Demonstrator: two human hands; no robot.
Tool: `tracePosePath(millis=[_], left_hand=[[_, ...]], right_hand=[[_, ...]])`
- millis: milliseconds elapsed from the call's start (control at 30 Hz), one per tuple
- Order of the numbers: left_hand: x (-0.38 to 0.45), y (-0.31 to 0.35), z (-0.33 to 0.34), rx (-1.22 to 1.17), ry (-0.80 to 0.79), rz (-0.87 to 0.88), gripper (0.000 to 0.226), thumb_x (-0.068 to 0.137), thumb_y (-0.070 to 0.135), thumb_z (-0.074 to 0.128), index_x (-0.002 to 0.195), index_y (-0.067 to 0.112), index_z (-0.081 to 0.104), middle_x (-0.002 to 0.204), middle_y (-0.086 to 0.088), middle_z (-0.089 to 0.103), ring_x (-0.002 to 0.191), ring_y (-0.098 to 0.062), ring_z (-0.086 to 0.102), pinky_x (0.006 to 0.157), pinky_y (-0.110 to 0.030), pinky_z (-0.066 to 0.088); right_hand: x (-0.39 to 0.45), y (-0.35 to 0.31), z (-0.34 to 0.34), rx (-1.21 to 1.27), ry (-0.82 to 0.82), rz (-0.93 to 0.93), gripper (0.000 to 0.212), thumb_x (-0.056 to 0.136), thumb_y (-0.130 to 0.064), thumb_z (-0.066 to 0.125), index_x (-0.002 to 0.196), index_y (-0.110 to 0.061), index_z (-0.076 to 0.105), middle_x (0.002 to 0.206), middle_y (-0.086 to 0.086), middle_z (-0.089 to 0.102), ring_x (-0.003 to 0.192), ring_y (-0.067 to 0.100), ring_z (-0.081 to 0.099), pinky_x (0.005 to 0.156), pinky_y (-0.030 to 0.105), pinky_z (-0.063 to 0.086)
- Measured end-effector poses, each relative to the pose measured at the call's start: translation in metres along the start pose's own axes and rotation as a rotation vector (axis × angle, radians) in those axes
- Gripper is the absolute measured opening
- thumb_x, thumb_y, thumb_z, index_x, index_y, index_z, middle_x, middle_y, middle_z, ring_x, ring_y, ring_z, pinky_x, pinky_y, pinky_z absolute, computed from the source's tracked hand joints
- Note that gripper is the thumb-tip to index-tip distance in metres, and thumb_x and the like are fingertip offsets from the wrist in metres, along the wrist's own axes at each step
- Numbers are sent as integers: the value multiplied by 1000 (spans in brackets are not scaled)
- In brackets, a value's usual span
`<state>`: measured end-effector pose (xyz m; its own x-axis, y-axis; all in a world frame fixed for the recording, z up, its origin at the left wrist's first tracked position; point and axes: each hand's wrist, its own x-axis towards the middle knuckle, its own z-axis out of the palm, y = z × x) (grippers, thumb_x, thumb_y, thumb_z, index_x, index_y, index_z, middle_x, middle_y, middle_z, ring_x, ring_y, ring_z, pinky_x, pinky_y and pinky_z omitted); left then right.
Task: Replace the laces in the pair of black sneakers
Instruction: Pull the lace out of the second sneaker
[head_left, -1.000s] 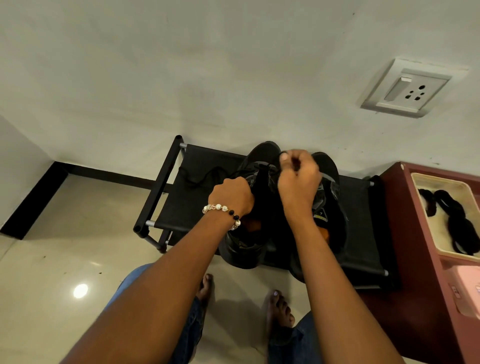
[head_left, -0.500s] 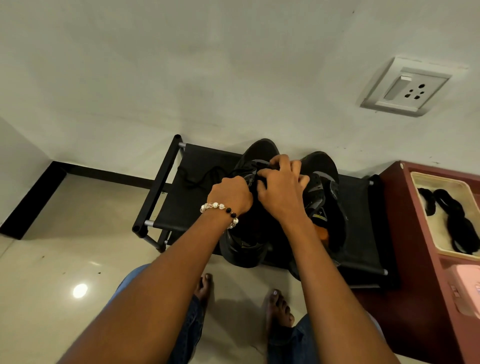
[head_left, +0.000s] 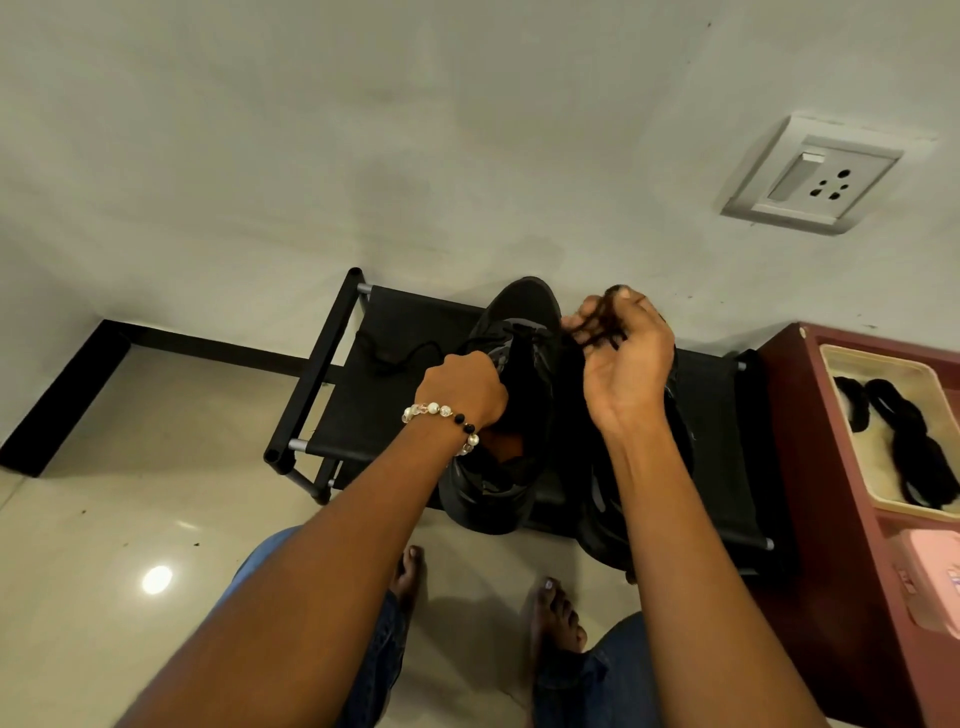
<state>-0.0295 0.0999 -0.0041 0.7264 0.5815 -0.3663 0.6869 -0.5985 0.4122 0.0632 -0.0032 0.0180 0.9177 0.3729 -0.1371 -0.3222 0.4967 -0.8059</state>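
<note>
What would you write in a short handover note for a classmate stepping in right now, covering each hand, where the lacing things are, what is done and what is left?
Left hand: grips the left sneaker on the black rack, steadying it.
Right hand: raised above the shoes, pinching a black lace that runs down to that sneaker.
Right sneaker sits beside it, mostly hidden by the arm.
Another loose lace lies on the rack; black lace bundles wait in the tray at right.
Done: cannot tell how far.
Left: finish this shoe, then the other.

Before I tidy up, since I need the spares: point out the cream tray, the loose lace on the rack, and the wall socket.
cream tray (head_left: 852, 355), head view, far rim.
loose lace (head_left: 410, 354), head view, mid-strand.
wall socket (head_left: 831, 187), head view, pin holes.
</note>
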Motion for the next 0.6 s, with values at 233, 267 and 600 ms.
tracePosePath(millis=[233, 267, 600], left_hand=[[0, 1, -1, -5, -22, -10, 23, 96, 21, 49, 77, 9, 47, 85, -11, 55, 82, -33, 60, 66, -34, 46], [0, 1, -1, -7, -24, -12, 20, 96, 22, 49, 81, 9, 48, 88, -12, 54, 87, -35, 61, 67, -34, 46], [1, 0, 0, 1, -12, -1, 25, 96, 21, 49, 75, 10, 46, 81, -10, 53, 79, -32, 59, 66, -33, 45]], right_hand=[[3, 23, -10, -1254, -213, -339, 14, 91, -23, 65, 100, -15, 71, 89, 0, 64, 85, 16, 61, 78, 34, 51], [2, 27, -11, -1463, -283, -386, 18, 91, -26, 64, 104, -15, 71, 100, 3, 62, 97, 20, 59, 84, 38, 50], [-3, 29, -2, -1008, -10, -197, 8, 86, -8, 66, 85, -9, 74, 88, -3, 67, 90, 12, 63, 83, 28, 48]])
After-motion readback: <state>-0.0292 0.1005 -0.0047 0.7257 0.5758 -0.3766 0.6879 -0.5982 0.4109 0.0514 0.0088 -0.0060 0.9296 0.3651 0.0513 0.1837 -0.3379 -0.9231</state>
